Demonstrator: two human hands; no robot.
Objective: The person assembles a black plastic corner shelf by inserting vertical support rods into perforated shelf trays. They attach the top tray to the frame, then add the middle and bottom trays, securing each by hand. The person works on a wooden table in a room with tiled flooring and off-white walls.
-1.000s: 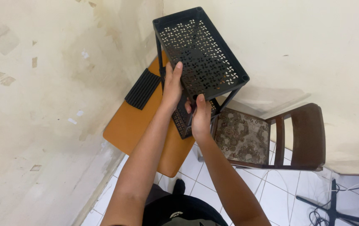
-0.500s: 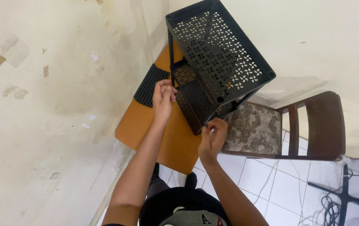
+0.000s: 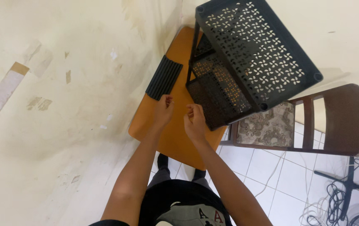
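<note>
Orange table [image 3: 175, 138] bears black rack [image 3: 246, 62], ribbed strips [image 3: 164, 77]; left hand [image 3: 164, 109], right hand [image 3: 195, 121] loosely curled, grip empty.

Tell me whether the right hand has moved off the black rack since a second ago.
Yes. The right hand has let go of the black rack and drawn back toward the person, now over the orange table near the left hand.

One head-worn camera, looking steeply down from above.

It faces down along the person's own arms to the orange surface [image 3: 175, 138] in a wall corner, close enough that the black perforated rack [image 3: 254, 58] fills the upper frame; the tiled floor [image 3: 279, 180] lies lower right.
</note>
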